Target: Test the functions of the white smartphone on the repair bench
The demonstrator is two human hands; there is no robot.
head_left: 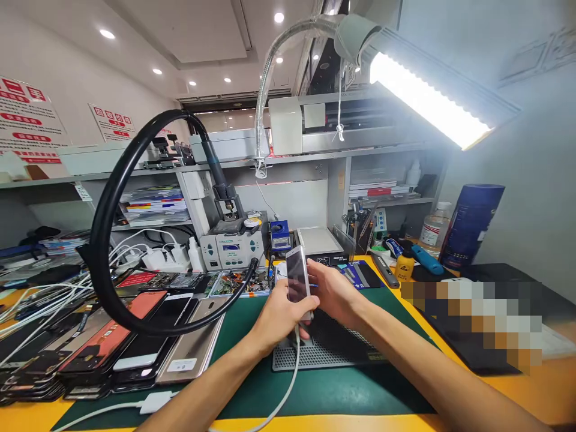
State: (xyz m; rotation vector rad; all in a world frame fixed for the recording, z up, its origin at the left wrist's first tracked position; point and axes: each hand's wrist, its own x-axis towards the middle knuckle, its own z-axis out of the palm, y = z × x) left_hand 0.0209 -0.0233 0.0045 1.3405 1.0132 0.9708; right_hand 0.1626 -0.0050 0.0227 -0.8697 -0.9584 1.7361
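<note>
A white-framed smartphone (297, 279) stands tilted upright above the work mat, its dark screen towards me. My left hand (276, 312) is closed around its lower part, with the thumb across the front and fingertips showing below the right edge. A white charging cable (294, 366) runs down from the phone's bottom end. Beside the phone's upper right edge is my right hand (337, 294), fingers stretched towards it and apart; whether they touch it I cannot tell. Under the hands lies a grey perforated pad (324, 357) on a green mat (252, 393).
Stacked phones and phone parts (180, 342) lie left, behind a looping black hose (101, 252). A rework station (231, 249) and a tray of circuit boards (243, 283) stand behind. Bottles (405, 267) are at right, and a bright lamp (427, 99) hangs overhead.
</note>
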